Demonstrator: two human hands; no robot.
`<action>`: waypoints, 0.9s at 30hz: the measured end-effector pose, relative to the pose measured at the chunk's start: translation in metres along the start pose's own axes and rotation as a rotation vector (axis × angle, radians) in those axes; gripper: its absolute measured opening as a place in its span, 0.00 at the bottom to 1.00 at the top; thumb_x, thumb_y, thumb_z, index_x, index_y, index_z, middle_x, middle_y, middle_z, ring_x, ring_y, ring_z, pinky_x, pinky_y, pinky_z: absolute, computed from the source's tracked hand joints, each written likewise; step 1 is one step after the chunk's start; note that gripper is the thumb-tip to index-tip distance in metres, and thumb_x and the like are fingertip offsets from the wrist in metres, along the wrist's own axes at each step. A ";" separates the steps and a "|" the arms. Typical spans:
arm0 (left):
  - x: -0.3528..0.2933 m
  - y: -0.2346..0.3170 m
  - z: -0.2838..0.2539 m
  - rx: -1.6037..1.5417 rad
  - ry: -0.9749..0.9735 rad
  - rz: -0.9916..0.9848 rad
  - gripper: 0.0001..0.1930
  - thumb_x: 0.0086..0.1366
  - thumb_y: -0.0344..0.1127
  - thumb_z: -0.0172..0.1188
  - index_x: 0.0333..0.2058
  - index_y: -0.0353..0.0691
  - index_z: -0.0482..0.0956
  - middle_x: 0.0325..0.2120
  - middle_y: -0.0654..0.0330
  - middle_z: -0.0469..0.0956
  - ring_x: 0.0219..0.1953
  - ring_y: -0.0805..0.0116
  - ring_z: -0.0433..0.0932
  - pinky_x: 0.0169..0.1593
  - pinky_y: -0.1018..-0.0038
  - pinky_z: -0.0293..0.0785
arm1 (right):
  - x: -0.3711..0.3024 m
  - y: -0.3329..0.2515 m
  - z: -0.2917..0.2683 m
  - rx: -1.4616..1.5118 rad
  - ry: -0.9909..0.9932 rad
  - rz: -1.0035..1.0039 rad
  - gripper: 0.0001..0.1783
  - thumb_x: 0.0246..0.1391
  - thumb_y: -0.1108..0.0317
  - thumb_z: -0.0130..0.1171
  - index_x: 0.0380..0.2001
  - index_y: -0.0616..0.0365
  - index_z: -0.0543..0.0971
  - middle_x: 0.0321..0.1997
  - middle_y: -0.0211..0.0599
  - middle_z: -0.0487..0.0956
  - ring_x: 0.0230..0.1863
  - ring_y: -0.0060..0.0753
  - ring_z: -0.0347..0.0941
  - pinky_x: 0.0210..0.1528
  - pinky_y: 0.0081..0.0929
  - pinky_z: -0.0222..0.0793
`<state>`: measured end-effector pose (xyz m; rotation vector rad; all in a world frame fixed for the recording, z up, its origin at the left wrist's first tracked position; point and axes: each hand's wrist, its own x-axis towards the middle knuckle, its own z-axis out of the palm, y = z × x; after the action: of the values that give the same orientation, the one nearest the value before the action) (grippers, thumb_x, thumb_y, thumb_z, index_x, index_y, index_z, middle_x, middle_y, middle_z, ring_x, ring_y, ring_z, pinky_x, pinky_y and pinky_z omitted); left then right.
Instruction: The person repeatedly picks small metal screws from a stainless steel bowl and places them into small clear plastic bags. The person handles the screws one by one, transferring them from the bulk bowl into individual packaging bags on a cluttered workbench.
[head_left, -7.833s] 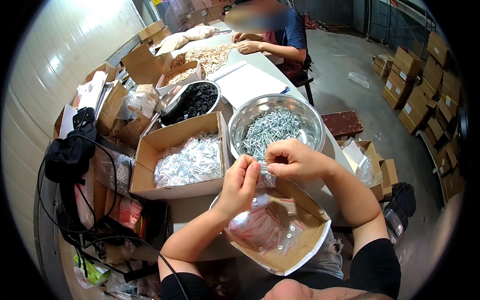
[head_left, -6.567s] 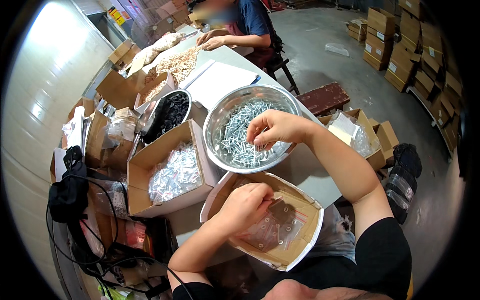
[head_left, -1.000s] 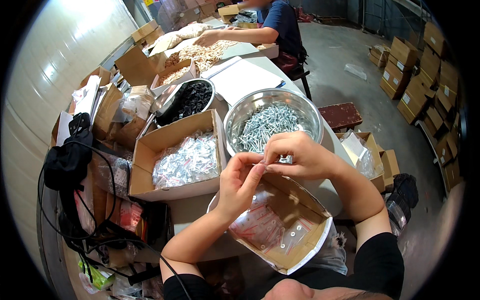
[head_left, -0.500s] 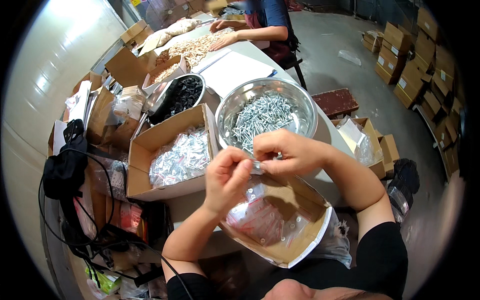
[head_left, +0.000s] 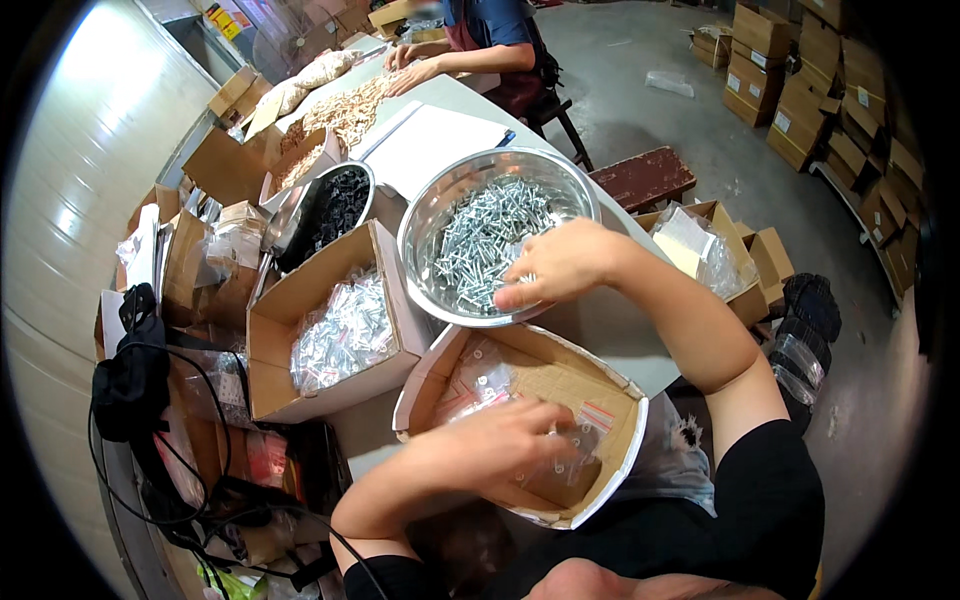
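Note:
My left hand [head_left: 515, 440] is low over a shallow cardboard tray [head_left: 625, 455], its fingers apart and slightly blurred. Beneath and beside it lie small clear zip bags [head_left: 470, 385] with red strips, with small white bits among them. My right hand [head_left: 565, 262] reaches over the near right side of a shiny metal bowl [head_left: 585, 185], thumb and fingers apart. Its fingertips are close to the loose silvery screws [head_left: 490, 225] heaped inside; whether they touch any is unclear. Left of the bowl, a deeper cardboard box [head_left: 270, 345] contains many filled clear bags [head_left: 345, 335].
Behind that box stands a metal container of black pieces [head_left: 345, 205]. White paper [head_left: 435, 145] lies on the table. Across it, another person's hands [head_left: 412, 72] work at a pile of tan pieces [head_left: 345, 110]. Black cables [head_left: 215, 430] hang at left; a dark red bench [head_left: 640, 178] stands right.
My hands have separated from their pinch on a small clear bag. The left one moved down to the tray, the right one up to the screws; the bag is no longer between them.

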<state>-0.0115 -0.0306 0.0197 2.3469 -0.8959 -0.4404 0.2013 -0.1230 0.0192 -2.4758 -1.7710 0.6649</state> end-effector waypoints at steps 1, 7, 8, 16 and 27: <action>0.004 -0.003 0.010 -0.014 0.002 0.024 0.20 0.52 0.29 0.62 0.46 0.38 0.76 0.50 0.51 0.69 0.51 0.52 0.70 0.53 0.63 0.69 | 0.000 -0.002 0.000 0.070 -0.052 -0.075 0.41 0.52 0.26 0.40 0.49 0.47 0.79 0.51 0.47 0.76 0.52 0.49 0.73 0.51 0.40 0.69; 0.014 -0.017 0.021 -0.002 -0.149 0.012 0.16 0.53 0.27 0.60 0.43 0.36 0.77 0.45 0.53 0.71 0.49 0.53 0.71 0.52 0.64 0.69 | 0.005 -0.003 0.009 0.100 0.037 -0.340 0.30 0.44 0.42 0.64 0.43 0.54 0.81 0.42 0.44 0.79 0.44 0.46 0.76 0.46 0.38 0.71; 0.015 -0.018 0.020 0.015 -0.182 0.016 0.15 0.54 0.27 0.59 0.42 0.36 0.78 0.43 0.53 0.72 0.49 0.53 0.71 0.51 0.64 0.69 | 0.007 0.001 0.010 0.135 0.064 -0.398 0.28 0.43 0.45 0.67 0.42 0.55 0.81 0.38 0.43 0.80 0.42 0.44 0.77 0.44 0.37 0.72; 0.007 -0.022 0.007 -0.191 0.429 -0.188 0.12 0.51 0.24 0.65 0.37 0.37 0.79 0.32 0.57 0.75 0.34 0.63 0.76 0.37 0.71 0.73 | 0.010 0.017 0.001 0.929 0.085 -0.324 0.09 0.49 0.74 0.60 0.35 0.66 0.81 0.26 0.34 0.80 0.27 0.21 0.75 0.31 0.20 0.71; 0.002 -0.025 0.002 -0.422 0.653 -0.582 0.13 0.55 0.35 0.70 0.27 0.33 0.75 0.16 0.68 0.71 0.21 0.82 0.66 0.26 0.81 0.64 | 0.016 0.021 0.004 1.237 0.195 -0.164 0.08 0.56 0.70 0.59 0.37 0.62 0.79 0.30 0.29 0.79 0.28 0.17 0.75 0.31 0.16 0.72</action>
<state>0.0018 -0.0175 0.0022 2.0969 0.1791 -0.0469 0.2232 -0.1168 0.0049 -1.4506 -0.9406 1.0166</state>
